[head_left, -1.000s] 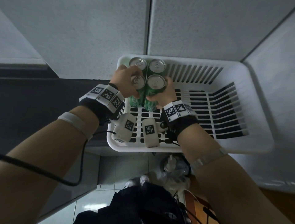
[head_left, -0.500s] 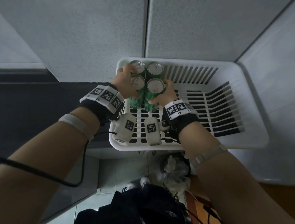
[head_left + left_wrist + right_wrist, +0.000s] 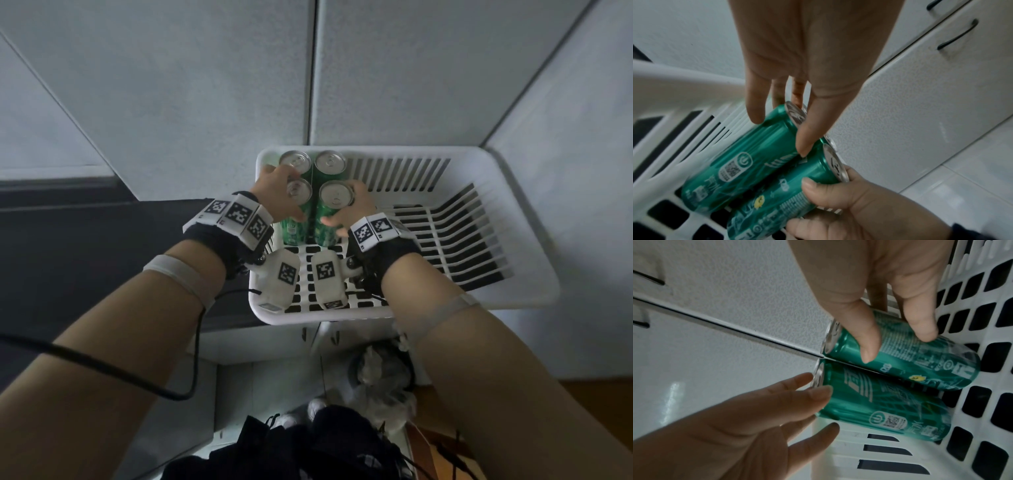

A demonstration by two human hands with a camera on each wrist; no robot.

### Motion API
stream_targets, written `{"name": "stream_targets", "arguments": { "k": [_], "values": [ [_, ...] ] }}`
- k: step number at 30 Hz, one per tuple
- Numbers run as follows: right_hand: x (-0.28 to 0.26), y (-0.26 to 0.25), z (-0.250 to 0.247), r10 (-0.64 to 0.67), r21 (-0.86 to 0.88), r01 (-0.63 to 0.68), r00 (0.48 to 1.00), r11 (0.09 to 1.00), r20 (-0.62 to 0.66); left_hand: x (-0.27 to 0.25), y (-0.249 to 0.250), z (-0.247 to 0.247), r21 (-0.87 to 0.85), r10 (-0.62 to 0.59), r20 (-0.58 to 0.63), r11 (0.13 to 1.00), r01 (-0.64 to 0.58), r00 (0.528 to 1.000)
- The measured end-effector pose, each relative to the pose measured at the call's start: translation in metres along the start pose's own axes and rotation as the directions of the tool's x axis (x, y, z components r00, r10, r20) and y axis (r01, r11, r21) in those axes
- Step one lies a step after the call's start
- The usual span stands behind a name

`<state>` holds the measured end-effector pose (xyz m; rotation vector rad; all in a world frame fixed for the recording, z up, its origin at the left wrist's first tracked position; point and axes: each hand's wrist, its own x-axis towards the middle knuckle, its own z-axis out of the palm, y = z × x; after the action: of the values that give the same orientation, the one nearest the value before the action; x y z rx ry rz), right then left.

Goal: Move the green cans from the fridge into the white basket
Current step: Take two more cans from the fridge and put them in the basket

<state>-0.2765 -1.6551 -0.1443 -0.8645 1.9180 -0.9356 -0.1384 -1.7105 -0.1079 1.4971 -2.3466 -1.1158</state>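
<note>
A white basket [image 3: 376, 317] holds two green cans [image 3: 295, 161] [image 3: 330, 161] upright in its back left corner. Two more stand just in front of them. My left hand [image 3: 277, 192] lies over the front left can [image 3: 291, 226], its fingers nearly straight and only the thumb and fingertips touching it [image 3: 748, 162]. My right hand [image 3: 352, 209] grips the front right can [image 3: 335, 196], with thumb and fingers curled round its body [image 3: 910, 360]. In both wrist views the two front cans lie side by side against the basket's slotted floor.
White cabinet doors with dark handles [image 3: 957, 37] stand right behind the basket. A dark counter [image 3: 85, 246] runs to the left. Below the basket's front edge is a bin with a plastic bag [image 3: 380, 373]. A black cable [image 3: 137, 377] trails from my left wrist.
Both hands have sunk a little with their cans, which now stand beside the two back cans. My left fingers have straightened and loosened on their can.
</note>
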Motion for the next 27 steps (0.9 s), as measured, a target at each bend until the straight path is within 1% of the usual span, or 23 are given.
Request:
{"name": "stream_targets", "arguments": {
  "k": [3,6,9,11,13,15,16,17,19,20,21,23,25,27],
  "values": [
    [0.000,0.001,-0.001,0.020,0.039,-0.019,0.999,0.999,-0.036,0.000,-0.001,0.000,-0.026,-0.005,-0.006,1.000,0.004,1.000],
    [0.001,0.003,-0.001,0.041,0.106,-0.038,0.999,0.994,-0.027,-0.001,0.002,0.000,-0.028,-0.017,0.001,0.999,0.017,1.000],
    [0.001,0.001,-0.002,0.054,0.100,-0.051,0.998,0.994,-0.026,-0.005,0.004,0.001,-0.015,-0.043,-0.009,0.999,0.043,0.999],
    [-0.002,0.000,-0.004,0.051,0.078,-0.048,0.998,0.996,-0.030,-0.008,0.008,0.002,0.010,-0.036,-0.059,0.999,0.037,0.998],
    [-0.010,-0.003,-0.009,0.038,0.083,-0.035,0.999,0.996,-0.034,-0.013,0.017,0.002,0.023,0.036,-0.147,0.999,-0.033,0.988],
    [-0.023,-0.007,-0.020,0.026,0.107,-0.023,0.999,0.994,-0.025,-0.016,0.033,0.000,-0.015,0.165,-0.193,0.985,-0.171,0.967],
    [-0.030,-0.009,-0.029,0.026,0.096,-0.025,1.000,0.995,-0.009,-0.017,0.044,0.000,-0.070,0.219,-0.177,0.970,-0.235,0.959],
    [-0.039,-0.011,-0.041,0.031,0.118,-0.032,0.999,0.992,0.007,-0.018,0.055,0.001,-0.158,0.265,-0.136,0.945,-0.285,0.955],
    [-0.066,-0.011,-0.067,0.055,0.302,-0.059,0.998,0.951,0.022,-0.026,0.079,0.011,-0.387,0.346,0.001,0.865,-0.318,0.938],
    [-0.081,-0.007,-0.081,0.044,0.393,-0.037,0.999,0.919,-0.008,-0.031,0.093,0.019,-0.490,0.389,0.059,0.814,-0.313,0.919],
    [-0.099,-0.002,-0.094,0.026,0.447,0.006,0.997,0.894,-0.067,-0.038,0.106,0.029,-0.580,0.423,0.103,0.761,-0.292,0.900],
    [-0.141,0.012,-0.119,0.016,0.485,0.092,0.977,0.870,-0.214,-0.059,0.133,0.052,-0.708,0.467,0.163,0.668,-0.227,0.869],
    [-0.185,0.028,-0.144,0.018,0.483,0.168,0.934,0.859,-0.356,-0.085,0.157,0.078,-0.762,0.510,0.202,0.618,-0.192,0.836],
    [-0.233,0.048,-0.170,0.045,0.482,0.208,0.886,0.851,-0.462,-0.115,0.181,0.105,-0.784,0.573,0.244,0.591,-0.188,0.782]
  ]
}}
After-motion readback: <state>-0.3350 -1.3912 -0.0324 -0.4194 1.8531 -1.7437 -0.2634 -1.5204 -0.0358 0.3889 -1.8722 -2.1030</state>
